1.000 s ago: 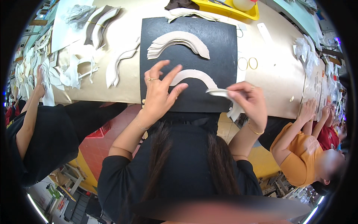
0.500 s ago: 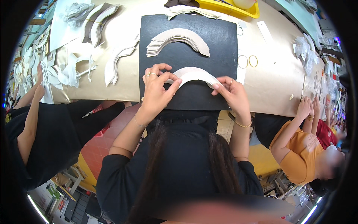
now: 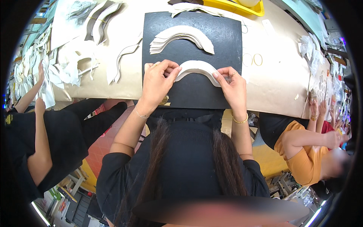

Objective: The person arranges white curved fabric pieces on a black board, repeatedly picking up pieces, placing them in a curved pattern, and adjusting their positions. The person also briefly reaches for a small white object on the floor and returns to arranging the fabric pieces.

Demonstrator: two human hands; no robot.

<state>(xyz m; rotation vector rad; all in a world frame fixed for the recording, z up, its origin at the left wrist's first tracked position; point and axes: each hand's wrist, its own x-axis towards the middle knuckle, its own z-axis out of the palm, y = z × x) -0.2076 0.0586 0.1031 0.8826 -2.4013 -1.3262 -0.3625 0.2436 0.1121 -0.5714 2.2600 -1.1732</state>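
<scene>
A curved white strip [image 3: 197, 66], arched like a rainbow, is held by its two ends above the black mat [image 3: 189, 99]. My left hand [image 3: 159, 80] pinches its left end between thumb and fingertips. At the opposite end, my right hand [image 3: 231, 86] grips the strip with thumb and index finger. Farther up the mat lies a fanned stack of similar cream curved pieces [image 3: 182, 34], apart from both hands. Whether the held strip is one layer or several, I cannot tell.
Bundled curved pieces [image 3: 100, 22] and an S-shaped stack [image 3: 123, 62] lie left of the mat. A yellow tray [image 3: 242, 8] stands at the far side. Rubber bands [image 3: 257, 59] are on the right. Co-workers stand on both sides, one in an orange shirt [image 3: 302, 159].
The strip has moved slightly away from me, and my hands have closed in on its ends. On the right, the co-worker in orange has raised an arm toward the head.
</scene>
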